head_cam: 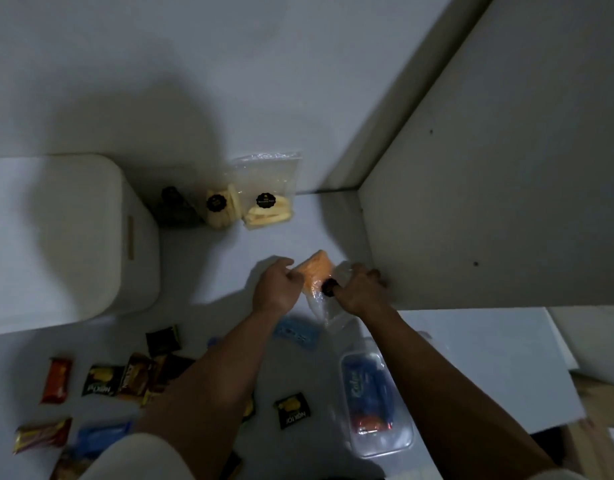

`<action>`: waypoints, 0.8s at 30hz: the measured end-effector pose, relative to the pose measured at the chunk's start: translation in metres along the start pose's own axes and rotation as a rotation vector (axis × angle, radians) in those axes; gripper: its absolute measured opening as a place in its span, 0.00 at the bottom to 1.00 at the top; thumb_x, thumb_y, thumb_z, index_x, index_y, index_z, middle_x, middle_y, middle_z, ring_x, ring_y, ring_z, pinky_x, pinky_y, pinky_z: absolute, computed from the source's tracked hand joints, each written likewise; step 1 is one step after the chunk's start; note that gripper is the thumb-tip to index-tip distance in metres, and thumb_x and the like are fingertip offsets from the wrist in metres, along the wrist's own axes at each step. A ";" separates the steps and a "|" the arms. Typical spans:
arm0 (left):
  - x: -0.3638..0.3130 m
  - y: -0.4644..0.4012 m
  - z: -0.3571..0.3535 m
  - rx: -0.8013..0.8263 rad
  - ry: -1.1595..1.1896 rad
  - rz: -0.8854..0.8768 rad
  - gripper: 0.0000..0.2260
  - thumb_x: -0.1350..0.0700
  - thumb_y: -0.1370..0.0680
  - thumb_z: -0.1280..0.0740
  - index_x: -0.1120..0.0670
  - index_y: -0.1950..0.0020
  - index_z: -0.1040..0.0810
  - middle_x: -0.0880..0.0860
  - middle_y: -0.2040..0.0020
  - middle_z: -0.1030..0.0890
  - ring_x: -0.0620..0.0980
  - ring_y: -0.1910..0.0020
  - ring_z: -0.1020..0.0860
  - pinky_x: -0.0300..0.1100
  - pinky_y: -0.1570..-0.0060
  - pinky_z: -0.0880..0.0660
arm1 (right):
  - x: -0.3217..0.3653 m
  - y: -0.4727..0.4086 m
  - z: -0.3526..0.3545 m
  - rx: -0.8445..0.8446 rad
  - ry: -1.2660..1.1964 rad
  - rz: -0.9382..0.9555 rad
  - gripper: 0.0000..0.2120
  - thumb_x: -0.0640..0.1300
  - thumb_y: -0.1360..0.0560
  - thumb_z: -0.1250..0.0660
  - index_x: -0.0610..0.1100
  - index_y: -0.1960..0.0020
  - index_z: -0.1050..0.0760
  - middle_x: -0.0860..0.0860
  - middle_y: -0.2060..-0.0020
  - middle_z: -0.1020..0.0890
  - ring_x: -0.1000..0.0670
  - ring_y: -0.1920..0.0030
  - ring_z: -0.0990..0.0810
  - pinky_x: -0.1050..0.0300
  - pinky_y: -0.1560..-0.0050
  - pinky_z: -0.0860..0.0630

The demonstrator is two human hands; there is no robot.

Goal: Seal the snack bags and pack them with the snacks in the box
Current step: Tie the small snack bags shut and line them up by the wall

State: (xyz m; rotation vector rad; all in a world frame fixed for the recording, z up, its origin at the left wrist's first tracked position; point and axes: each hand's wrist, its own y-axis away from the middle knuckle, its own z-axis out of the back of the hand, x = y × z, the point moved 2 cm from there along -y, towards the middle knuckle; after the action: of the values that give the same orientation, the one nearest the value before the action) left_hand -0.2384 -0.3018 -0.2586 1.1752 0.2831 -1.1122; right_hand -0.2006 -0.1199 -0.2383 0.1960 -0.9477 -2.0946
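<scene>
Both hands work mid-frame over the white desk (208, 265). Left hand (276, 285) has its fingers curled shut on the left edge of a clear plastic snack bag with orange contents (316, 273). Right hand (359, 289) has its fingers closed on the same bag's right side, pinching the clear film near a round black sticker (329, 286). Bag is tilted, orange end pointing up-frame, loose clear end trailing down between the wrists; whether it touches the desk is unclear.

Upper centre: two more clear bags of pale yellow snacks with black round labels (267, 202) lean against the back wall, side by side, a dark object (175, 206) just left of them, too dim to identify.

Left of frame: large white rounded box (73, 237) on the desk, well apart from the hands.

Lower left: scattered small wrapped snacks, among them a red-orange wrapper (56, 380), black wrappers with yellow print (103, 380), a gold-red bar (42, 434) and a blue wrapper (101, 436). One black-yellow packet (292, 409) lies alone between the forearms.

Lower right: clear plastic lidded container with blue packaging inside (371, 393) beside the right forearm. A light blue flat item (297, 332) lies just below the hands. Image is dark and motion-blurred.
</scene>
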 end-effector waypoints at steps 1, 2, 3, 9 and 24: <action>0.001 0.001 -0.003 0.004 -0.002 0.002 0.17 0.55 0.23 0.33 0.53 0.33 0.22 0.55 0.40 0.18 0.54 0.44 0.19 0.47 0.41 0.22 | -0.004 0.003 -0.001 0.000 0.018 -0.019 0.42 0.67 0.26 0.33 0.45 0.22 0.41 0.37 0.30 0.32 0.35 0.32 0.28 0.44 0.34 0.29; 0.002 0.003 -0.006 0.005 -0.002 0.006 0.18 0.56 0.23 0.33 0.53 0.33 0.22 0.56 0.41 0.18 0.55 0.44 0.19 0.48 0.41 0.22 | -0.007 0.007 0.000 0.002 0.023 -0.026 0.40 0.66 0.25 0.33 0.45 0.23 0.39 0.39 0.30 0.29 0.36 0.32 0.27 0.45 0.35 0.28; 0.004 0.004 -0.008 0.003 0.002 0.013 0.18 0.57 0.23 0.33 0.53 0.33 0.22 0.56 0.41 0.18 0.56 0.45 0.19 0.49 0.42 0.22 | -0.008 0.010 0.002 0.011 0.002 -0.021 0.37 0.64 0.25 0.32 0.44 0.24 0.37 0.40 0.31 0.26 0.37 0.33 0.25 0.46 0.35 0.27; 0.012 0.014 -0.003 0.017 0.071 0.086 0.16 0.56 0.24 0.31 0.53 0.37 0.21 0.57 0.46 0.16 0.55 0.54 0.18 0.46 0.51 0.20 | -0.014 0.018 0.009 0.020 -0.393 0.015 0.10 0.39 0.28 0.30 0.37 0.49 0.16 0.39 0.53 0.14 0.40 0.50 0.16 0.45 0.46 0.18; -0.029 0.163 0.068 0.103 -0.420 -0.540 0.18 0.38 0.30 0.27 0.51 0.64 0.27 0.49 0.64 0.20 0.48 0.63 0.21 0.46 0.62 0.25 | 0.044 0.152 0.036 0.110 -0.800 0.129 0.10 0.36 0.29 0.30 0.34 0.50 0.19 0.40 0.59 0.19 0.43 0.61 0.19 0.53 0.63 0.20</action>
State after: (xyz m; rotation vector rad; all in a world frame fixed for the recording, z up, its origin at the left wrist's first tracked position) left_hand -0.1440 -0.3499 -0.1144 0.9435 0.2214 -1.8325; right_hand -0.1520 -0.1912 -0.1004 -0.6815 -1.4836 -2.0077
